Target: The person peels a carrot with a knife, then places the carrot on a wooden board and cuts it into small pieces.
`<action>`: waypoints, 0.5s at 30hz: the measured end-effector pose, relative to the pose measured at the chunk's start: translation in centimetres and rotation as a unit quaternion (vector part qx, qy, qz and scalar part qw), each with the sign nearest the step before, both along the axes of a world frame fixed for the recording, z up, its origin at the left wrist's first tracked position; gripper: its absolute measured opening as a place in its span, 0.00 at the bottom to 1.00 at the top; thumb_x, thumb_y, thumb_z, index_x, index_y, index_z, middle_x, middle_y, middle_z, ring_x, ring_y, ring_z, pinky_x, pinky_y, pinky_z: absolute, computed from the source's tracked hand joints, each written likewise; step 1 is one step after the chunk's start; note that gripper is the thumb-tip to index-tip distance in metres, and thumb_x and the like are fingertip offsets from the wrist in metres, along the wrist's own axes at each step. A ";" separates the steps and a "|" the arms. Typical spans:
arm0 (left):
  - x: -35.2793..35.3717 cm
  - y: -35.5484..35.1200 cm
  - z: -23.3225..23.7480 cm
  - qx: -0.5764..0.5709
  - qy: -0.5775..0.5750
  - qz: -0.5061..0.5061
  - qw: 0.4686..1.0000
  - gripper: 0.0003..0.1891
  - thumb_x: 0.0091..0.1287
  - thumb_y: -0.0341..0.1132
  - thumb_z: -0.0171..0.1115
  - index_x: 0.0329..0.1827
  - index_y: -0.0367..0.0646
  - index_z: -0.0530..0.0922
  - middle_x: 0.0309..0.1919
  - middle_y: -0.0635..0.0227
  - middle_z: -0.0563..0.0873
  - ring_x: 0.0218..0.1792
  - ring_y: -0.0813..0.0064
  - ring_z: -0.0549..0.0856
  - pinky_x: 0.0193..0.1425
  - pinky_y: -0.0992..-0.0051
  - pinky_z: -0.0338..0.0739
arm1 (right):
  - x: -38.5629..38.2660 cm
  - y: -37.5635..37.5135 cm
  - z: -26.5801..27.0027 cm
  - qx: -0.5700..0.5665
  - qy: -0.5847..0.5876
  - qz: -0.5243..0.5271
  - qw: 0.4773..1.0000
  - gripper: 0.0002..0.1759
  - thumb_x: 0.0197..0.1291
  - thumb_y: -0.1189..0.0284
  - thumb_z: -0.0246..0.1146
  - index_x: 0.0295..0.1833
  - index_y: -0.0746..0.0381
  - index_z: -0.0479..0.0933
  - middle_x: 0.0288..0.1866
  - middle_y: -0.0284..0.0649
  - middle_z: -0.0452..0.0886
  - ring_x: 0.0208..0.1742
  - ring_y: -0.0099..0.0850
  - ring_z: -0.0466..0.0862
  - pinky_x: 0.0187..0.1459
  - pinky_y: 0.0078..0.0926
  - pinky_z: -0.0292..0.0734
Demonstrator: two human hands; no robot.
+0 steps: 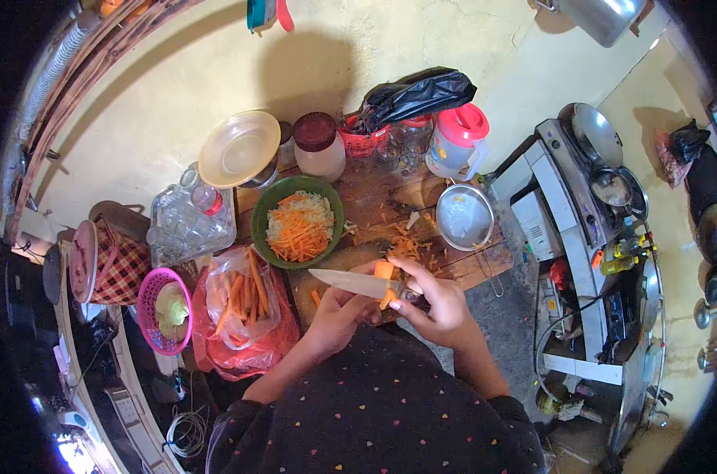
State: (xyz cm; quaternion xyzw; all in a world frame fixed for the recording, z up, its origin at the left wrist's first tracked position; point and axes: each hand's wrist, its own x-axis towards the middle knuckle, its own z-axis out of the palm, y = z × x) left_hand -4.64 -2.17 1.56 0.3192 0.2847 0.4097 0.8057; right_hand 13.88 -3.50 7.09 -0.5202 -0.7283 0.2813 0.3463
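Observation:
A kitchen knife (350, 282) lies across my hands, its broad blade pointing left. My right hand (439, 302) is closed at the blade's wide end, around the handle, which its fingers hide. A piece of carrot (384, 269) stands against the blade, showing above and below it. My left hand (336, 317) is closed below the blade, with its fingertips at the carrot and partly hidden by the knife. Just beyond my hands, a green bowl (258, 229) holds shredded carrot (302, 235) and paler shreds. Carrot scraps (410, 241) are scattered on the wooden table (374, 189).
Whole carrots (244, 296) fill a plastic bag inside a red bag (283, 332) at left. A pink basket (140, 316) holds a pale green vegetable. A metal sieve (465, 217) and lidded jug (456, 146) stand at right, near a stove (564, 170). Glassware sits in a tray (193, 229).

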 end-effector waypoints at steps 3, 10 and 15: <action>0.1 0.0 0.7 0.010 0.022 0.010 1.000 0.22 0.68 0.31 0.53 0.65 0.37 0.63 0.42 0.70 0.79 0.31 0.82 0.75 0.35 0.80 0.73 | -0.2 0.0 -0.2 -0.007 0.003 0.001 1.000 0.30 0.50 0.69 0.67 0.61 0.58 0.69 0.23 0.37 0.76 0.20 0.31 0.77 0.26 0.25 0.70; 0.0 0.0 0.2 0.032 0.026 0.024 0.999 0.21 0.68 0.30 0.53 0.64 0.36 0.64 0.40 0.69 0.79 0.31 0.82 0.76 0.35 0.80 0.72 | -0.1 0.2 -0.9 0.032 -0.002 -0.002 0.999 0.26 0.51 0.65 0.67 0.57 0.58 0.72 0.30 0.43 0.81 0.29 0.38 0.83 0.32 0.30 0.77; -0.2 -0.1 0.0 0.078 0.068 -0.005 0.995 0.18 0.68 0.29 0.53 0.60 0.37 0.67 0.39 0.69 0.79 0.32 0.81 0.76 0.35 0.79 0.72 | 0.3 0.4 -1.7 0.050 0.013 0.002 0.999 0.26 0.50 0.69 0.67 0.57 0.62 0.72 0.36 0.45 0.82 0.32 0.36 0.84 0.34 0.26 0.77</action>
